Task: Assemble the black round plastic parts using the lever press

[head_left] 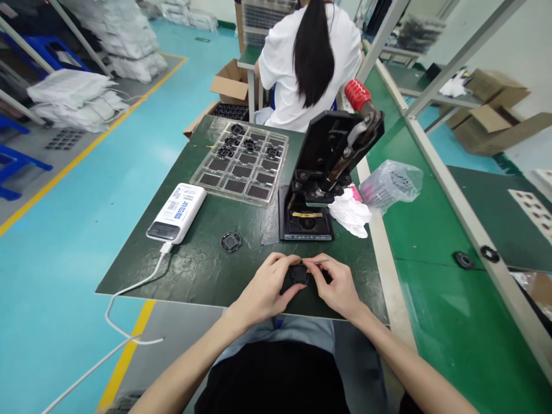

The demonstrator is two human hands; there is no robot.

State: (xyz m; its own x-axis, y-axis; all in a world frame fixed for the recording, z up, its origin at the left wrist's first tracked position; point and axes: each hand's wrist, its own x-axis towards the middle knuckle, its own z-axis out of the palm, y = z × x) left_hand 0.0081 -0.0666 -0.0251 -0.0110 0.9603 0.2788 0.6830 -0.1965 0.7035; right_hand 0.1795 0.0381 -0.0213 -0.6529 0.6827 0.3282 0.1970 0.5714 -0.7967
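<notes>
My left hand [264, 287] and my right hand [338, 284] meet near the front edge of a dark green table [194, 270]. Between them sits a small black round part [299, 274], pinched by the fingers of my left hand. My right hand is closed on thin metal tweezers [317, 261], whose tip touches the top of the part. Another black round part [231, 241] lies loose on the table to the left. Just beyond my hands stands a black lever press [328, 161] with a red handle [357, 94] and an open base.
A clear tray [241, 164] with a few black parts sits at the back. White power bank [176, 211] with cable lies left. A white cloth [350, 213] and plastic bag [390, 183] lie right of the press. A person in white [310, 57] sits ahead, back turned. A green conveyor [431, 299] runs right.
</notes>
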